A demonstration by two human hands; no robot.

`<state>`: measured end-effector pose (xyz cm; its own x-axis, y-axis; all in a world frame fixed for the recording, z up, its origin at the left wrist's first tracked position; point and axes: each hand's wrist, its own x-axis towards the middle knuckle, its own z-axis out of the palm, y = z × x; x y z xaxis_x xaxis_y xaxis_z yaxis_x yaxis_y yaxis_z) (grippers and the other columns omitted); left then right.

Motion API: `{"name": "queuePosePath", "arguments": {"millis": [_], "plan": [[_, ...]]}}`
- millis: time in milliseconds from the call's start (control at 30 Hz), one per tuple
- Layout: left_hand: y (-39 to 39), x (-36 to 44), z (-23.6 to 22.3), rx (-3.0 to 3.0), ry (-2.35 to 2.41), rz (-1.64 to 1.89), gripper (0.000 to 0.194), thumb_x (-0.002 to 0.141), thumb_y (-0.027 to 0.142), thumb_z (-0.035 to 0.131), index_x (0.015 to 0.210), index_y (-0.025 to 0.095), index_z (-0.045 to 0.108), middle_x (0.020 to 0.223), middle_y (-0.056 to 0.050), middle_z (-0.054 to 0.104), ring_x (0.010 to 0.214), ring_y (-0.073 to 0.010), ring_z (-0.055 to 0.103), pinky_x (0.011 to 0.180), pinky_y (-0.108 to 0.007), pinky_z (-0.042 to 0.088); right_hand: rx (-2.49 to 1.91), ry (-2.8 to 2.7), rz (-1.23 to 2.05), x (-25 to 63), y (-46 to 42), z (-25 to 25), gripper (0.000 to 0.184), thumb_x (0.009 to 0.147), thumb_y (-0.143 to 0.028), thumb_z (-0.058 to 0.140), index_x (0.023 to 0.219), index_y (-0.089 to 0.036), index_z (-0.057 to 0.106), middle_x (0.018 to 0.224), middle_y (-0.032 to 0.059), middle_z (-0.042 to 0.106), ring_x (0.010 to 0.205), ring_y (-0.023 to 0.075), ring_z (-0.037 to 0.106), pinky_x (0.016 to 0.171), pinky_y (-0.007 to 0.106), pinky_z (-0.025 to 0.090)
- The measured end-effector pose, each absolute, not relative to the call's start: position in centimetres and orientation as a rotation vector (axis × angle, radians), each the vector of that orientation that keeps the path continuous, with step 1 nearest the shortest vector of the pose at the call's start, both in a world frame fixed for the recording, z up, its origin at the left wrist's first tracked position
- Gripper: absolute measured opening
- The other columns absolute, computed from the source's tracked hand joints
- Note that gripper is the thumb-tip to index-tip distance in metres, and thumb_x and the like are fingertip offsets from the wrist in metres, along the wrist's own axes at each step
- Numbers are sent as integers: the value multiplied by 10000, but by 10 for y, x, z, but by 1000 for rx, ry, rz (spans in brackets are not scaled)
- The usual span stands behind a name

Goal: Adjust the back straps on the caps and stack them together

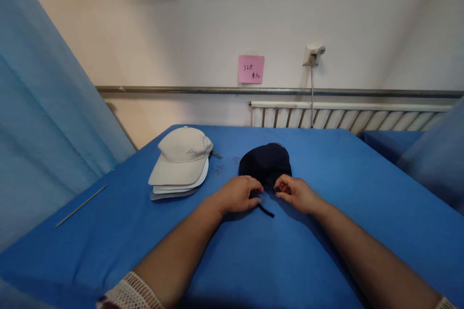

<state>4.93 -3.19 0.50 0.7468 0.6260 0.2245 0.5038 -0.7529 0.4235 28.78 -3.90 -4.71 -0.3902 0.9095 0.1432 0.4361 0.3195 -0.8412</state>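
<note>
One pale wall point(174, 53) fills the back; blue cloth-covered surface point(308, 260) runs from it toward the viewer. Light blue curtain point(39, 77) at far left, metal rail point(203, 90) along the wall, white radiator point(348, 106) below it on the right. Stack of caps, left of center on the surface — beige cap point(183, 147) on top, white brim point(181, 189) and gray brim point(174, 197) under it, all pointing toward the viewer. Dark cap point(266, 160) sits just right of the stack, apart from it, near mid-surface, both hands at its near edge. Left hand point(241, 194): fingers bent, thumb apart from them, at the cap's near left; can't tell if it grips anything. Right hand point(299, 195): thumb and fingers pinching a small buckle at the cap's near right. Pink note point(251, 69) on the wall above the rail, handwritten; plug in socket point(312, 57) to its right. Thin stick point(81, 205) lies slantwise near the left edge. Black strap point(266, 211) end pokes out below the left hand. Smallest — that buckle point(277, 189), dark, shiny edge.
</note>
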Motion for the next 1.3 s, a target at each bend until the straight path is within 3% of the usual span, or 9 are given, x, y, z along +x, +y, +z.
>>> {"name": "queuePosePath", "arguments": {"millis": [233,400,600,767,1100,1300], "plan": [[-32,60,-6,2662,683,395,152,723,211,724,870,242,698,883,-24,698,914,-208,617,836,-318,459,-1197,-1989,932,288,-41,-39,107,796,-183,590,895,-223,586,766,-7,658,676,141,614,645,272,483],[-33,67,-7,2687,808,422,70,798,201,650,857,227,678,798,-19,682,817,-197,603,761,-314,450,-1190,-2019,893,289,-39,-41,83,797,-204,601,876,-222,582,772,-4,650,680,139,601,649,270,479],[-32,68,1,2547,1089,660,151,841,190,571,967,228,644,858,-18,680,806,-189,588,740,-310,442,-1195,-2053,861,292,-38,-39,120,777,-227,641,875,-224,572,724,-29,616,652,131,577,614,250,448],[-29,67,-1,2394,1144,699,131,858,223,536,893,213,662,809,-7,677,776,-177,594,703,-288,449,-1188,-2040,789,293,-40,-36,99,786,-234,639,858,-224,573,723,-33,618,656,129,583,617,247,437],[-30,71,0,2239,1223,722,190,876,286,527,905,201,694,834,-10,705,792,-167,603,807,-305,430,-1179,-1980,649,291,-40,-36,87,816,-260,626,880,-222,581,786,-6,654,698,141,597,640,260,447],[-32,72,2,2179,1190,733,188,873,268,522,875,182,689,817,-24,699,774,-160,616,774,-287,445,-1180,-1979,620,290,-40,-37,89,815,-245,632,886,-223,582,771,-9,644,689,137,593,624,256,447]]}}
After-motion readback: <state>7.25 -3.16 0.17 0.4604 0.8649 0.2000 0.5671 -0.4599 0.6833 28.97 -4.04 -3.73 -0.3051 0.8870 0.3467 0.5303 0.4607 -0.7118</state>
